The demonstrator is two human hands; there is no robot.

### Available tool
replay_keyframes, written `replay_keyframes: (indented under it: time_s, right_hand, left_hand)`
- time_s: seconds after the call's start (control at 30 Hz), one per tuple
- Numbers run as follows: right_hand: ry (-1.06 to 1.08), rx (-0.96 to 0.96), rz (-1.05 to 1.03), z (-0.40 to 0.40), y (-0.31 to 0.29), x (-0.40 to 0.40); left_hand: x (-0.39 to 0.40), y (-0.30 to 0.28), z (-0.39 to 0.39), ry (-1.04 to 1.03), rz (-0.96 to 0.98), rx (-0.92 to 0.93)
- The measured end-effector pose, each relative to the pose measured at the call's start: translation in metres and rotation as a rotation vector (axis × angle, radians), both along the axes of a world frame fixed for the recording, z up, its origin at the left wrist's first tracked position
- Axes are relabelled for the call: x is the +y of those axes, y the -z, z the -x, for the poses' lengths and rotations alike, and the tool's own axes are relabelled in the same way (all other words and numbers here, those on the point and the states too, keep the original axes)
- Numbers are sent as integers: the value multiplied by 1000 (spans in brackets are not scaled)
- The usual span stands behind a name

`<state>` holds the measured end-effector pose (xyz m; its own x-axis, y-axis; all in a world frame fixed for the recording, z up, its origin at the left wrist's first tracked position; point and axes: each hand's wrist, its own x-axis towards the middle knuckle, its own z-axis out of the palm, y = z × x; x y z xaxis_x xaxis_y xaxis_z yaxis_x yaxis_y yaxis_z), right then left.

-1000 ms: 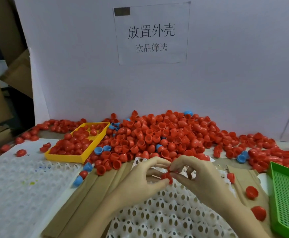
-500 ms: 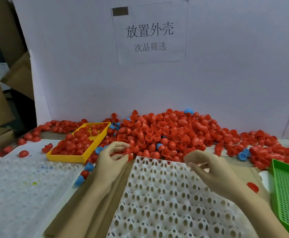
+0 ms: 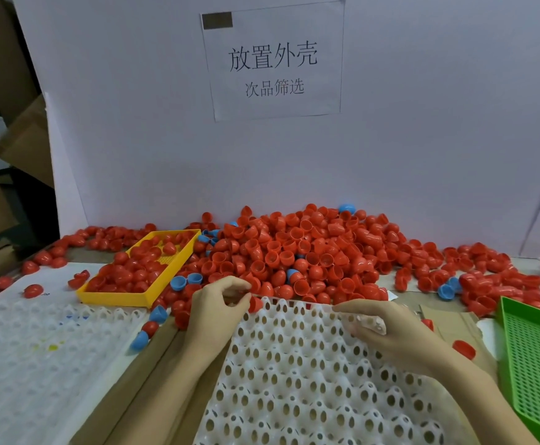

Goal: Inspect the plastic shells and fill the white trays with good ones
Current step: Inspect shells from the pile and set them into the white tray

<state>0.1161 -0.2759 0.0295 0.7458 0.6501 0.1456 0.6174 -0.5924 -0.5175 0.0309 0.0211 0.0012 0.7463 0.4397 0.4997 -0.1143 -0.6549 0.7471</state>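
Left hand [image 3: 217, 311] pinched a red shell [image 3: 256, 304] at the white tray [image 3: 294, 364] far edge; right hand [image 3: 387, 332] curled, contents unclear; seating it squarely seemed wise

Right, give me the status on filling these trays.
Done: nothing visibly; the white tray in front shows only empty holes. In hand: the left hand pinches a red shell at the tray's far edge; the right hand rests on it. Left: the red pile.

Red plastic shells [image 3: 294, 252] lay heaped against the white backboard, a few blue ones among them; the white tray [image 3: 310, 380], full of oval holes, lay flat in front.
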Motion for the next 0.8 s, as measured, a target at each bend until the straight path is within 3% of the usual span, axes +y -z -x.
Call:
replay_keyframes:
  time_s: [0.13, 0.3, 0.53, 0.8]
  right_hand:
    - [-9, 4, -7, 1, -1, 1]
    - [-16, 9, 6, 2, 1, 3]
    - [-23, 13, 3, -1, 3, 3]
    - [-27, 21, -6, -1, 3, 3]
  left_hand:
    - [3, -3, 1, -34, -88, -9]
    - [3, -6, 5, 68, -209, 146]
    - [0, -3, 2, 62, -340, 353]
    - [5, -4, 5, 28, -603, 340]
